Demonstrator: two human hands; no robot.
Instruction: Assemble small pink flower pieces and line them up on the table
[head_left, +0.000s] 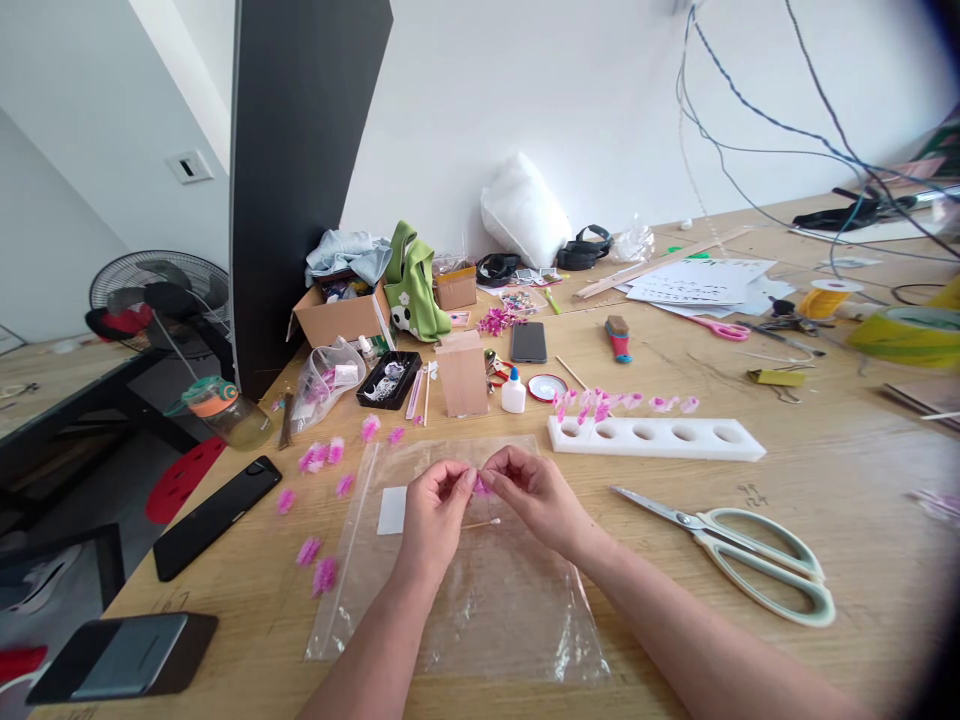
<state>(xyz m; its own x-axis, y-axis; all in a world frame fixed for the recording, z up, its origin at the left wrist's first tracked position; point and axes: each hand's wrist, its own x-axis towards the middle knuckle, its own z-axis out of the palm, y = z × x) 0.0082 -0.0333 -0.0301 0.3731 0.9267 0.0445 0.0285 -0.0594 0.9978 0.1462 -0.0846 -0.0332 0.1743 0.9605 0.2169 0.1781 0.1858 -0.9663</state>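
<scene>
Above a clear plastic zip bag [517, 600] lying flat on the table, my two hands meet at the fingertips. My left hand [439, 510] and my right hand [536, 495] both pinch a small pink-purple petal piece [482, 487], mostly covered by the fingers. A cotton swab [481, 524] lies on the bag just below them. Beside my left hand is a small white square card [391, 511]. Several pink flower pieces [324, 576] are scattered left of the bag. To the right, a white foam holder [656, 442] with round holes has pink petals [600, 403] along its back edge.
Large scissors [739, 550] lie right of the bag. A glue bottle [514, 392], a wooden block [463, 376] and a black tray [388, 381] stand behind. Phones [217, 518] lie at the left edge, near a drink bottle [229, 410]. Cables [780, 130] hang at the upper right.
</scene>
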